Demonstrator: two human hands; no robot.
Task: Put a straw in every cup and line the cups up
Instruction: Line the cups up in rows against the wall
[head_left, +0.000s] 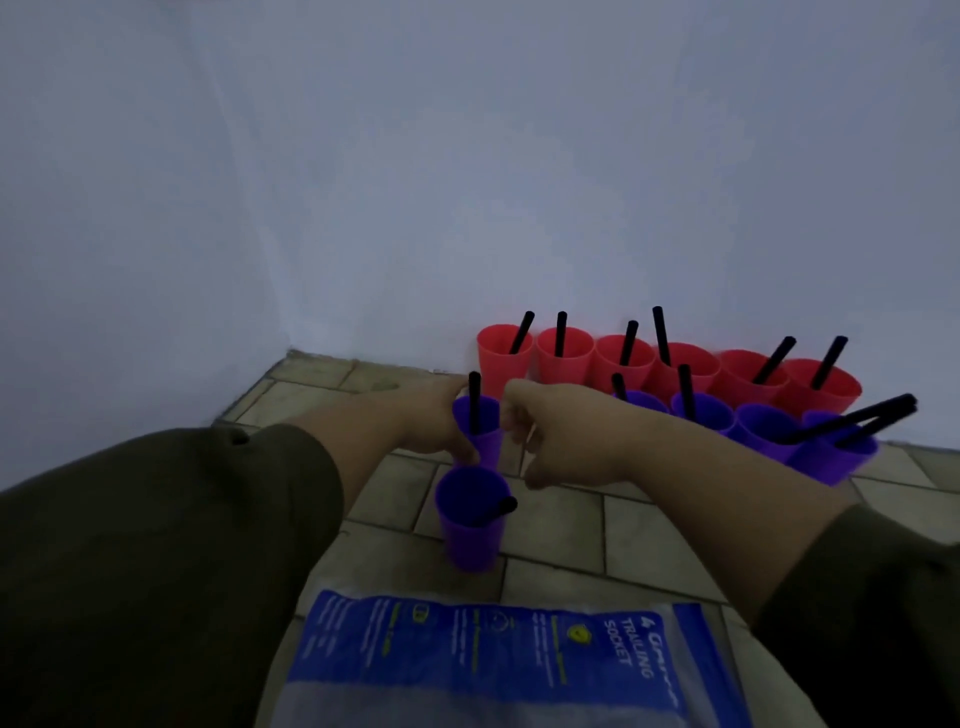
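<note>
Tiled floor (649, 530) by a white wall (467, 156): six red cups (563, 358) and four purple cups (701, 410) stand in rows, straws (560, 332) in. Left hand (431, 415) and right hand (550, 436) curl fingers round a fifth purple cup (483, 441); a sixth cup (470, 535) stands nearer, unplaced.

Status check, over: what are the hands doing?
Left hand grips purple cup, straw in. Right hand beside it, contact unclear. Nearer purple cup stands out of line.

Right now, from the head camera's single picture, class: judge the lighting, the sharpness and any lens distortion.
Head view: dim, bluish light with no glare. Head view: the near purple cup and the package look soft, and only the package's largest lettering is readable. Head view: the wide-angle lens bends the lines of the floor tiles and swells the left sleeve at the edge.
</note>
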